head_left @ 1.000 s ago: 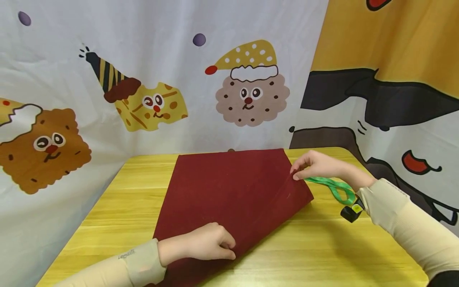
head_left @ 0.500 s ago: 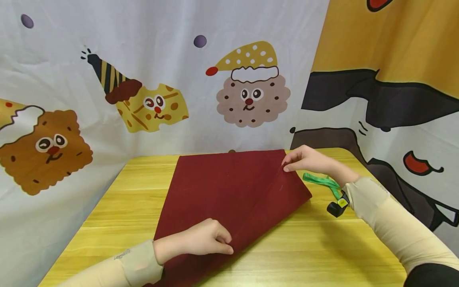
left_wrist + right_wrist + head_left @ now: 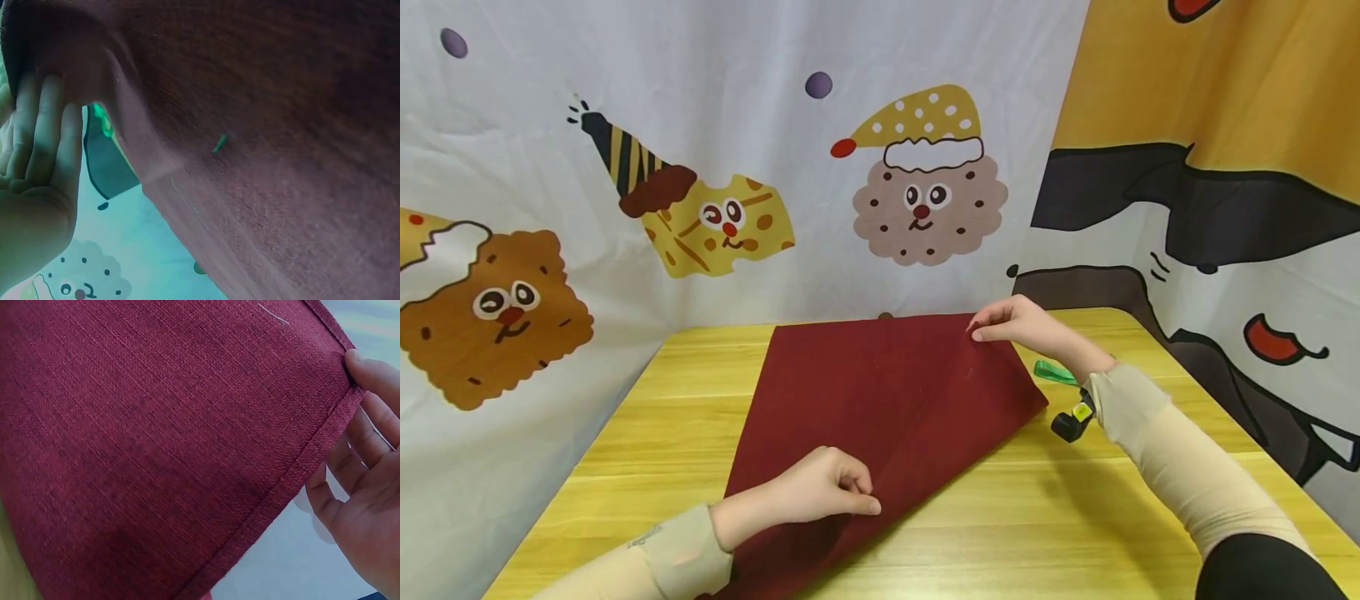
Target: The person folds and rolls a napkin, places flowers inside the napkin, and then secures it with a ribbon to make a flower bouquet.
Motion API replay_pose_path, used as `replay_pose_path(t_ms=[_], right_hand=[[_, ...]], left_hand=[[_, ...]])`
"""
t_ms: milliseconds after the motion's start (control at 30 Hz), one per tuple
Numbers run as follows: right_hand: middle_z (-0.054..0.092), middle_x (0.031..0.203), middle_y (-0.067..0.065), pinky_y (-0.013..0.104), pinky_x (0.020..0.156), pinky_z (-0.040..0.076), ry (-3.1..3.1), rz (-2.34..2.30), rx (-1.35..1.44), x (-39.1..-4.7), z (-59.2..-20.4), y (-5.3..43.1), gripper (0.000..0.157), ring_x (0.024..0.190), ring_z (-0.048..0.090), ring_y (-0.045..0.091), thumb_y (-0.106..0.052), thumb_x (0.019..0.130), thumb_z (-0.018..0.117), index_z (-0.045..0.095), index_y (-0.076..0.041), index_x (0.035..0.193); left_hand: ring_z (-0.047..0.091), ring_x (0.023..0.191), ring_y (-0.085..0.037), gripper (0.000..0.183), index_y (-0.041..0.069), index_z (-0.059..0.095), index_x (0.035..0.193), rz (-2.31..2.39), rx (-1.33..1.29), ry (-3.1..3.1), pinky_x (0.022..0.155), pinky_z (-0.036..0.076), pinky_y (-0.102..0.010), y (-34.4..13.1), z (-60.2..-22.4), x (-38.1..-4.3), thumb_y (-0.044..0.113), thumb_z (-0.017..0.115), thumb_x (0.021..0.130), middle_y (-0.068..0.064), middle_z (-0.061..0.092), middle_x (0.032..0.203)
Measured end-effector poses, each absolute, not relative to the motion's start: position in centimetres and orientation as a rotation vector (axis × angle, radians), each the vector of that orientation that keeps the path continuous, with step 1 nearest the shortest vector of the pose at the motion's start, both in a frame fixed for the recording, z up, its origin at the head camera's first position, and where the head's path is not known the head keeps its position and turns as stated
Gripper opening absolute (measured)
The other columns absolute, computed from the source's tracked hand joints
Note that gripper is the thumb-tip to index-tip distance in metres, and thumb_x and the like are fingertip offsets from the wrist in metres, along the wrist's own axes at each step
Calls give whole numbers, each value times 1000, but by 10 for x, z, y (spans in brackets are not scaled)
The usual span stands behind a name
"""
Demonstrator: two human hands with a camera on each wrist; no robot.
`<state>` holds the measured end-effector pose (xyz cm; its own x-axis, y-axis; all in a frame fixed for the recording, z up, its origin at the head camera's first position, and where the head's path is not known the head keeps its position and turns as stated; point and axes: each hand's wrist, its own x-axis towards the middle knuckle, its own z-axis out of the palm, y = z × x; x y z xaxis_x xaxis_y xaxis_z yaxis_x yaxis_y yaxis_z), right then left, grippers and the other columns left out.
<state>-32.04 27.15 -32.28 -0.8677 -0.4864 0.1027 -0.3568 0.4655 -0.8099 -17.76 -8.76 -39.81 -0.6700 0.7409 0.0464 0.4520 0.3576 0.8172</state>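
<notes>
A dark red woven cloth (image 3: 850, 392) covers the middle of the table, its near right side lifted and folded over diagonally. At the far right my right hand (image 3: 1018, 323) pinches a corner of it between thumb and fingers; the hemmed edges meeting at that corner show beside the right hand (image 3: 369, 456) in the right wrist view. My left hand (image 3: 823, 487) is at the near part of the cloth, thumb and forefinger pinching it. In the left wrist view, the fingertips of the left hand (image 3: 40, 156) reach up against the raised, creased fabric, partly hidden by it.
A green ribbon (image 3: 1054, 372) lies on the yellow wood-grain table (image 3: 1000, 517), partly behind the right forearm. A black wrist device (image 3: 1072, 421) hangs at the right wrist. A printed curtain (image 3: 820, 208) stands behind the table's far edge.
My right hand has moved left and toward the far edge, carrying the cloth corner with it. My left hand has shifted slightly left and away from me, keeping its hold.
</notes>
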Motion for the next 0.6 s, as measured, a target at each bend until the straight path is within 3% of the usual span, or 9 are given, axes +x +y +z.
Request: replay_pose_path(t_ms=[167, 300, 600], right_hand=[[72, 93, 6, 33, 84, 48, 2562, -1382, -742, -327, -323, 263, 20, 93, 62, 23, -19, 88, 72, 74, -5, 103], [72, 97, 5, 34, 85, 48, 2575, -1365, -721, -332, -322, 256, 21, 96, 62, 21, -20, 89, 72, 74, -7, 104], [72, 94, 6, 37, 85, 47, 2579, -1355, -758, -344, -320, 245, 20, 94, 61, 23, -22, 90, 70, 74, -8, 103]], left_hand=[[31, 46, 3, 25, 15, 65, 66, 1228, 1033, 2330, 46, 26, -17, -93, -398, -180, 28, 76, 84, 8, 52, 52], [34, 46, 3, 25, 16, 65, 66, 1215, 1026, 2356, 47, 27, -17, -98, -398, -182, 27, 76, 85, -4, 60, 54], [37, 46, 3, 24, 16, 65, 67, 1203, 992, 2393, 46, 28, -17, -104, -395, -187, 27, 74, 86, -7, 63, 57]])
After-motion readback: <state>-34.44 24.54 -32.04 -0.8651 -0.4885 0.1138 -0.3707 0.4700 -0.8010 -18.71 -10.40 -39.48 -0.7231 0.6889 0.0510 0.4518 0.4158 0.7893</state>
